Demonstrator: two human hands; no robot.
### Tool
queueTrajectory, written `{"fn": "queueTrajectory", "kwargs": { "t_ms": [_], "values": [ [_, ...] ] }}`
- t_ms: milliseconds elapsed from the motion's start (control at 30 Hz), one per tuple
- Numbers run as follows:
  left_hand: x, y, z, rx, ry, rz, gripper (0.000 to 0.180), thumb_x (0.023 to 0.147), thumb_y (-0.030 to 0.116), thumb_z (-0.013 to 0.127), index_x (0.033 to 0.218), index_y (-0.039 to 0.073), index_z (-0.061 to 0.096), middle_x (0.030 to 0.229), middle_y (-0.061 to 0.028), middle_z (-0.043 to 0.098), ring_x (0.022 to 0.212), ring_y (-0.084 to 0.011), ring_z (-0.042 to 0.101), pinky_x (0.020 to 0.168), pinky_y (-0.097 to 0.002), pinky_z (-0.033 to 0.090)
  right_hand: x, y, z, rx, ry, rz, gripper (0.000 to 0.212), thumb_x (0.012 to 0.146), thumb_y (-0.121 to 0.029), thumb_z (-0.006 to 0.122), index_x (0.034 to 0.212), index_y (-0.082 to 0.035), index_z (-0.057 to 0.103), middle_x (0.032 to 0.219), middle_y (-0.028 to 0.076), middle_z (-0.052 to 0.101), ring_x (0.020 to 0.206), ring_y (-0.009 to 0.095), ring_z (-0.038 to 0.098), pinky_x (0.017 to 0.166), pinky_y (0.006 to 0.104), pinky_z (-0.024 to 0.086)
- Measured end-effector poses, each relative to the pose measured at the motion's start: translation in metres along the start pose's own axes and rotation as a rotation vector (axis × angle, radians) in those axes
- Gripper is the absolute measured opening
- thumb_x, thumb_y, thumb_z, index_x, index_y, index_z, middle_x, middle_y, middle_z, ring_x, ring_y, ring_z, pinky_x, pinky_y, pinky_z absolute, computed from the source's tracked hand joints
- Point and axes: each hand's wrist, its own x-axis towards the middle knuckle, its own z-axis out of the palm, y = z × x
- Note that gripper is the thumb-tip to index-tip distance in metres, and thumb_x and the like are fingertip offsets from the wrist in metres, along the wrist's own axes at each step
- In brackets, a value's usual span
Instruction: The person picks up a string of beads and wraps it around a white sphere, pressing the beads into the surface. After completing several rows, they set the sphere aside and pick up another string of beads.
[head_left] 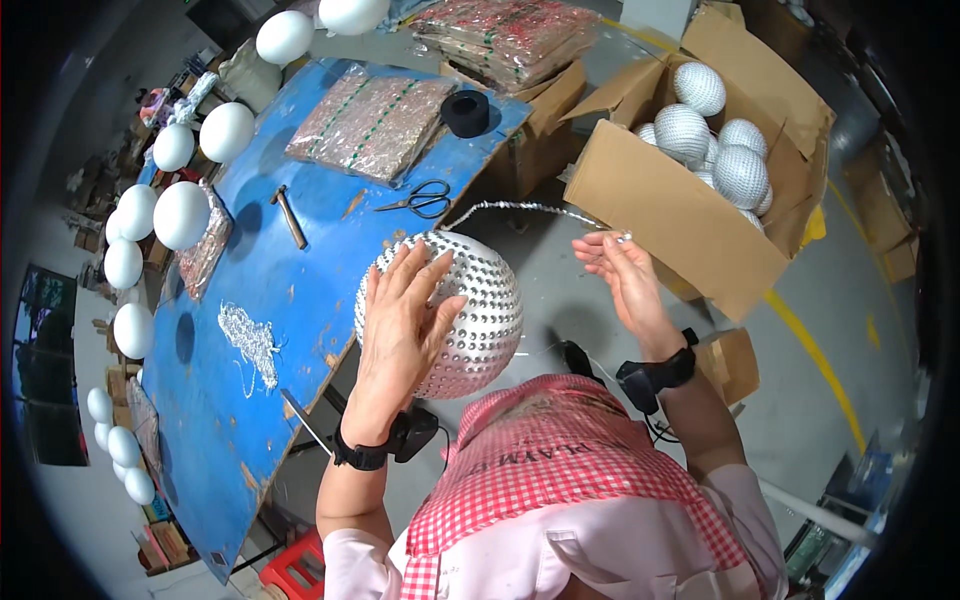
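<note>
A large white ball [480, 330] covered with rows of silver studs sits in front of me beside the table edge. My left hand [402, 315] lies flat on its left side, fingers stretched out. From the top of the ball a thin silver bead strand [520, 205] arcs to the right. My right hand [625, 280] is raised to the right of the ball, apart from it, with thumb and forefinger pinched on the strand's end. What supports the ball from below is hidden.
On the blue table [300, 350] lie scissors [425, 200], a hammer [289, 217], a black tape roll [465, 113], a plastic-wrapped pack [370, 125] and a heap of silver strands [248, 340]. An open carton [680, 215] holds several studded balls. Plain white balls [226, 132] hang along the left.
</note>
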Motion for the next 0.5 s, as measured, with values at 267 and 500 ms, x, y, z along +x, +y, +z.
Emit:
{"fn": "queueTrajectory", "kwargs": {
  "t_ms": [267,500],
  "values": [
    [0.019,0.016,0.003,-0.055,-0.018,-0.184,0.046,0.090,0.029,0.064,0.129,0.007,0.056,0.138,-0.0221,0.048,0.132,-0.0377,0.041,0.112,-0.0498,0.026,0.041,0.017,-0.008,-0.013,-0.192,0.205,0.034,0.102,-0.032,0.046,0.111,-0.002,0.060,0.110,0.012,0.067,0.099,0.017,0.063,0.087,0.0298,0.047],
    [0.029,0.036,0.007,0.102,-0.058,-0.278,0.047,0.090,0.028,0.064,0.131,0.008,0.054,0.138,-0.0206,0.049,0.133,-0.0401,0.039,0.111,-0.0507,0.026,0.062,0.009,-0.033,0.248,-0.299,0.467,0.031,0.102,-0.028,0.045,0.115,-0.001,0.056,0.109,0.015,0.066,0.099,0.020,0.063,0.085,0.0319,0.049]
  ]
}}
